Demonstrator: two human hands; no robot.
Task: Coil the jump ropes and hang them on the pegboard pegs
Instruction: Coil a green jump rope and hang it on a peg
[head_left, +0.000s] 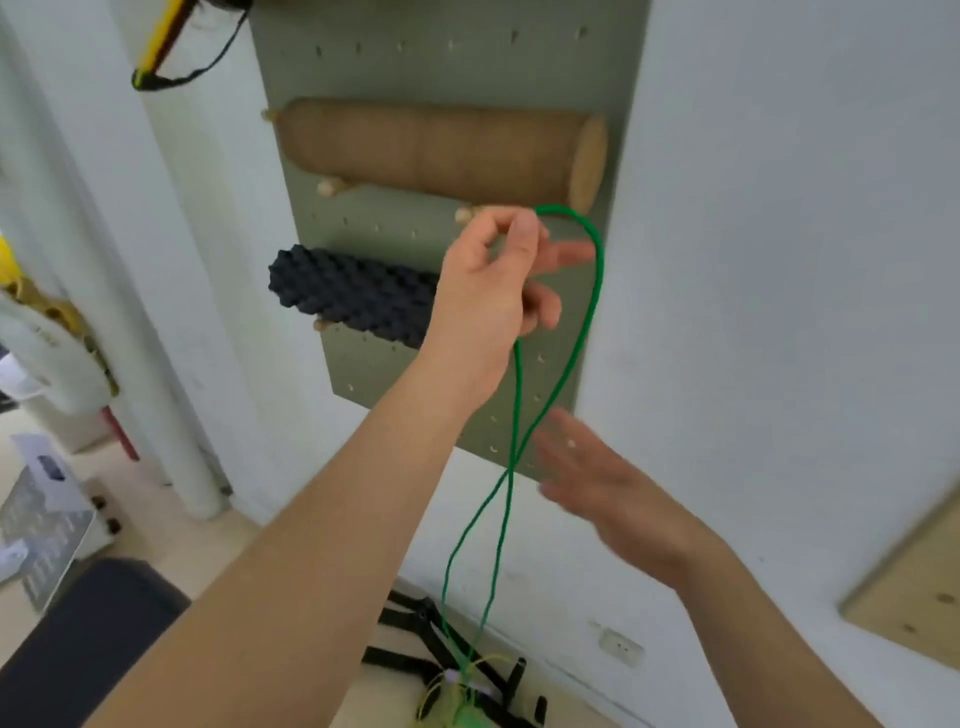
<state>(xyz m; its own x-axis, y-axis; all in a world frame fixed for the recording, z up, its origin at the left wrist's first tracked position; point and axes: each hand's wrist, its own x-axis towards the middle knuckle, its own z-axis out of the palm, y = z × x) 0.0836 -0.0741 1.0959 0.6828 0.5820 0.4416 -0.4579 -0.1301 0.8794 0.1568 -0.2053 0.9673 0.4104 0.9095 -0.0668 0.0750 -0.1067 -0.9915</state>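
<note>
The left hand (493, 280) is reaching up in front of the olive pegboard (415, 67), near its right edge, and is pinching the top of a green jump rope (592, 306) between thumb and forefinger. 1 finger is pointing out toward the board's right edge while the others are curling loosely.

The rope is bending into a long loop from that pinch. It is arcing out to the right and dropping down across the lower right part of the board. 1 strand is coming out below the hand, and the 2 strands are crossing just under the board's bottom edge. From there they are trailing to the floor, where they are meeting a tangle of yellow cord (441, 691) beside a black frame (415, 623).

A wooden peg (465, 214) is sticking out just left of the pinching fingers.

The right hand (618, 499) is hovering lower, just right of the crossing, with fingers straight and slightly spread. It is blurred and holding nothing, and appears clear of the rope.

On the board, a tan roller (426, 148) is lying across pegs in the upper half, and a black ridged foam roller (353, 288) is lying below it, partly behind the left hand. A yellow-and-black rope (156, 57) is hanging beyond the board's top left corner.
</note>
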